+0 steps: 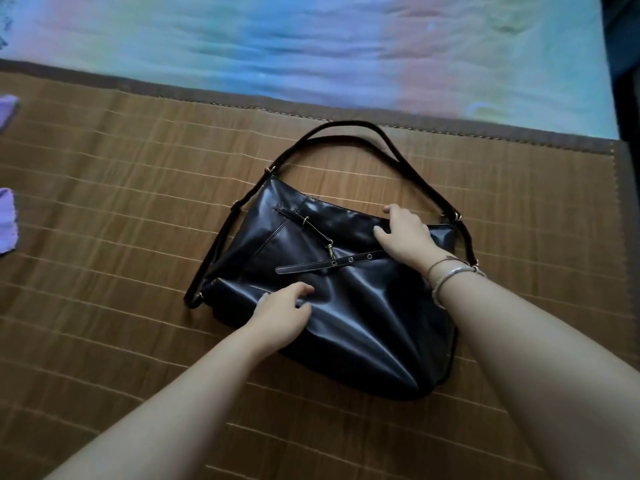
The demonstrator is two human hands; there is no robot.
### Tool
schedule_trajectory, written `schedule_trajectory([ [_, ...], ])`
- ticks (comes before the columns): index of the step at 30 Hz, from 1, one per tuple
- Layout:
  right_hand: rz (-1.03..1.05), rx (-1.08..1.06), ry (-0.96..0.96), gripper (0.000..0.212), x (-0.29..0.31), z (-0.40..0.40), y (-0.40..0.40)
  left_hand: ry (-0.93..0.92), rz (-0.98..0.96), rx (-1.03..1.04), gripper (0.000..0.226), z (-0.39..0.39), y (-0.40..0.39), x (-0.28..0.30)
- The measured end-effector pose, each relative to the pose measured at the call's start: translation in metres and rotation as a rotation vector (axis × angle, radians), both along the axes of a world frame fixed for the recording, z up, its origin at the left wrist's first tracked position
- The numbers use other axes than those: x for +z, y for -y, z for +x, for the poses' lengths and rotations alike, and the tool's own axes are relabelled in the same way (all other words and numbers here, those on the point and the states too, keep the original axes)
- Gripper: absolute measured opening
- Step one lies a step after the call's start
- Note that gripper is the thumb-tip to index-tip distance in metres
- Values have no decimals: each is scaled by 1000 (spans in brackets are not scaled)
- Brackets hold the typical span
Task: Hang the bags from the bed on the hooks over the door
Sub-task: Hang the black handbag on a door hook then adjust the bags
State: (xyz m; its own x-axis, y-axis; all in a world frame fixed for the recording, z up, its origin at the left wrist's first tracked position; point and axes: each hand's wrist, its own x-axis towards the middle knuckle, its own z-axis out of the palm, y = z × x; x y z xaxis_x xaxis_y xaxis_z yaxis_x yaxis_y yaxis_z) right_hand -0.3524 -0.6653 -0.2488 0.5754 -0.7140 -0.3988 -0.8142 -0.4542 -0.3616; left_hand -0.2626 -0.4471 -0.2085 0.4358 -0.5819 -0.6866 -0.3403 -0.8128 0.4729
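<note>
- Woven brown mat (104, 237) covers the bed, and past its far edge lies a pastel sheet (311, 46); the black bag (346, 306) lies flat on this mat, roughly at its middle.
- Beyond the bag's top edge, the shoulder strap (346, 128) lies loose in an arch on the mat, free of both hands, so it is probably what will go over a hook.
- At the bag's top right corner, the right hand (405, 237) rests with its fingers (391, 209) curled over the rim, seemingly gripping the edge to lift the bag.
- On the bag's lower left front, the left hand (284, 313) presses down; its fingers (304, 289) are bent and slightly apart, touching the leather, and whether they pinch a fold I cannot tell.
- Both hands likely sit on opposite sides to gather the soft body evenly before raising it.
- Far left of the bag, purple cloth (7, 220) shows at the mat's edge.
- No door or hooks are in view, so hanging is not yet begun.
</note>
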Motion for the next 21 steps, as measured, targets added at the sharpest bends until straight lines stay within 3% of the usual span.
schedule_trajectory([
  [2,-55,-4,-81,46,-2,8,4,-18,-8,36,40,1,-4,-4],
  [5,71,80,-158,52,5,16,1,-46,-23,78,39,3,-7,-1],
  [8,77,163,37,47,24,16,-17,-24,-81,79,46,3,-8,16],
  [11,118,243,262,44,54,11,-37,132,-216,34,64,8,-7,45],
  [15,164,435,352,43,106,4,-63,384,-334,-131,78,21,-5,98],
  [21,13,652,449,34,175,-10,-111,586,-189,-516,70,28,-27,165],
])
